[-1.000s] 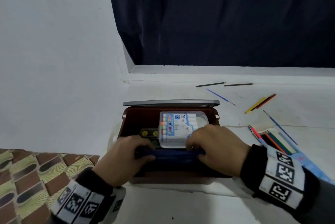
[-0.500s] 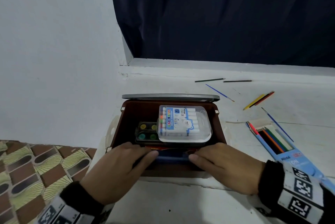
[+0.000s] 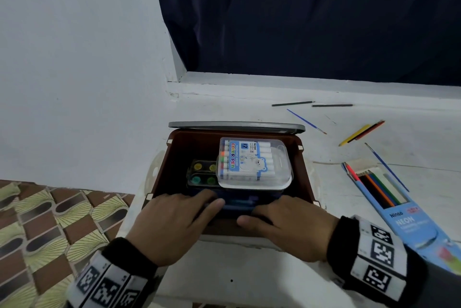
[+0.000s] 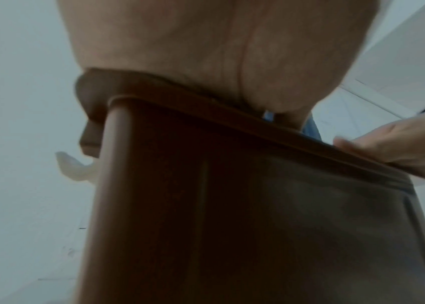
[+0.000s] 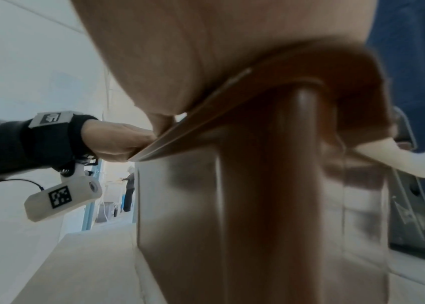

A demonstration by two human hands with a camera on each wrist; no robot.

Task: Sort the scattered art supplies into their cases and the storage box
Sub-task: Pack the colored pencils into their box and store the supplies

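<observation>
A brown storage box (image 3: 305,173) stands open, its grey lid (image 3: 237,126) raised at the back. Inside, a clear marker case (image 3: 252,165) lies partly over a watercolour palette (image 3: 202,173). A dark blue case (image 3: 238,204) lies along the box's near side. My left hand (image 3: 199,205) and right hand (image 3: 269,210) press flat on its two ends with fingers stretched out. The wrist views show only my palms on the box rim (image 4: 232,115) and the outer wall (image 5: 271,185). A blue pencil box (image 3: 389,208) with several coloured pencils lies open at the right.
Loose on the white surface beyond the box are two dark pencils (image 3: 291,103), a yellow and red pencil pair (image 3: 359,131) and two blue brushes (image 3: 306,122). A patterned mat (image 3: 50,220) lies left. Wall and dark curtain (image 3: 299,20) stand behind.
Both hands have drawn back toward the box's near side and lowered the blue case into it. Their fingers went from curled round the case to lying flat on it.
</observation>
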